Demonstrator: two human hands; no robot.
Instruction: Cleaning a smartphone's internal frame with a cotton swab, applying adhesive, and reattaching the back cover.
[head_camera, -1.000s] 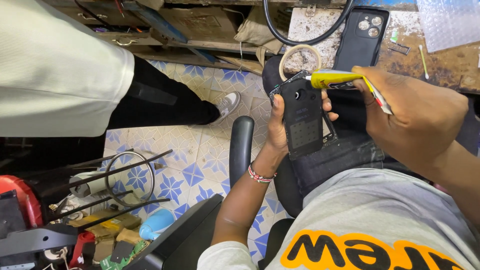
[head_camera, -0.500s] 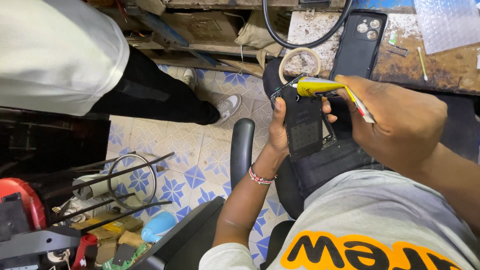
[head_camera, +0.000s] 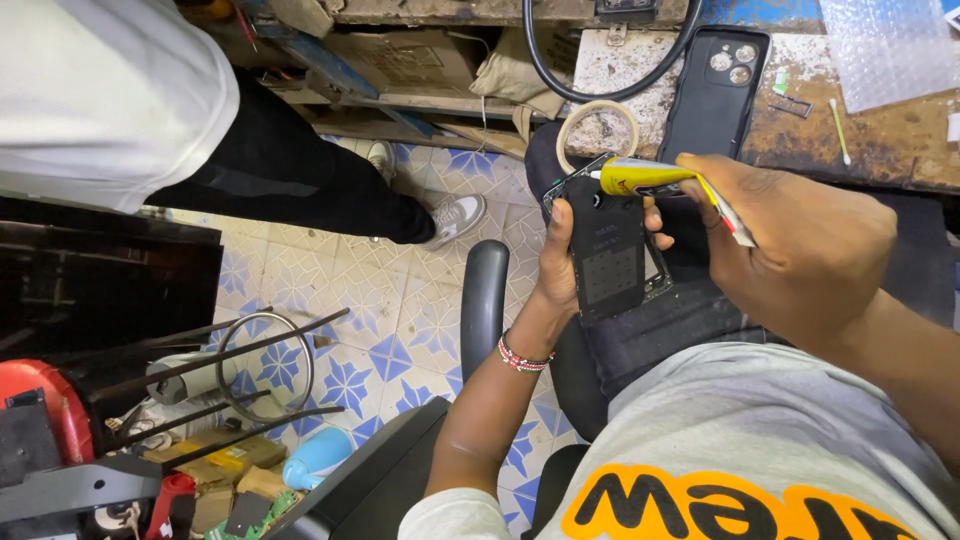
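The left hand grips an opened black phone body above the lap. The right hand pinches a yellow glue tube, nozzle at the phone's top edge. Too much squeeze could probably flood the parts inside.

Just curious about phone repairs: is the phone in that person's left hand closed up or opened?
Opened. The phone in the left hand shows dark inner parts, and a separate black back cover lies on the bench.
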